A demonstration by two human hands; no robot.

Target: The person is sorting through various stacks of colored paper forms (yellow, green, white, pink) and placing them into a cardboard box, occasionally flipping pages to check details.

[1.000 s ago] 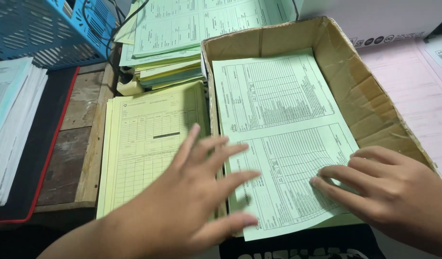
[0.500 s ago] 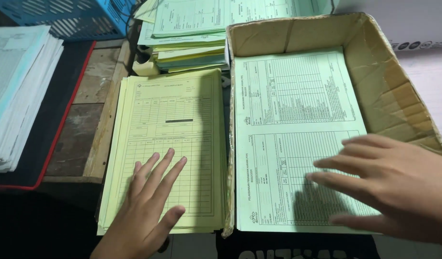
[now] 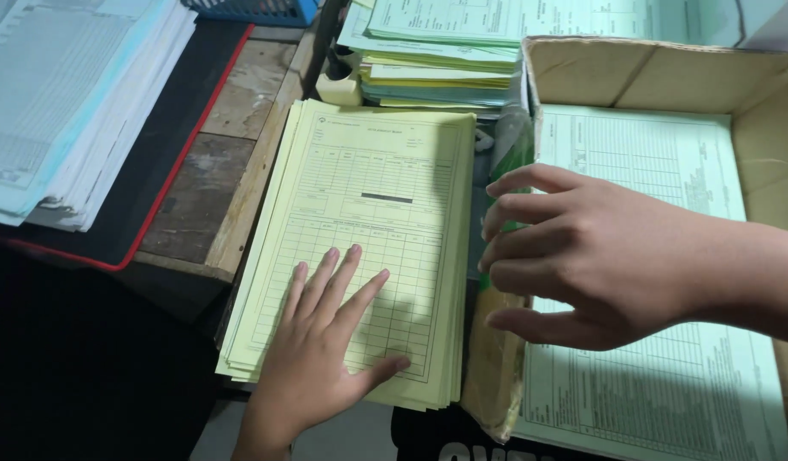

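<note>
Yellow forms (image 3: 368,213) under left hand (image 3: 317,358) fingers.

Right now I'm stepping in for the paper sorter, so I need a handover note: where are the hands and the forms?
Left hand: flat on the yellow stack, fingers spread, holding nothing.
Right hand: open, hovering over the box's left wall, reaching toward the yellow stack.
Green forms lie in the box; more mixed forms are piled behind.
Done: one green sheet lies flat on top in the box.
Left: the yellow stack sits outside the box.
</note>
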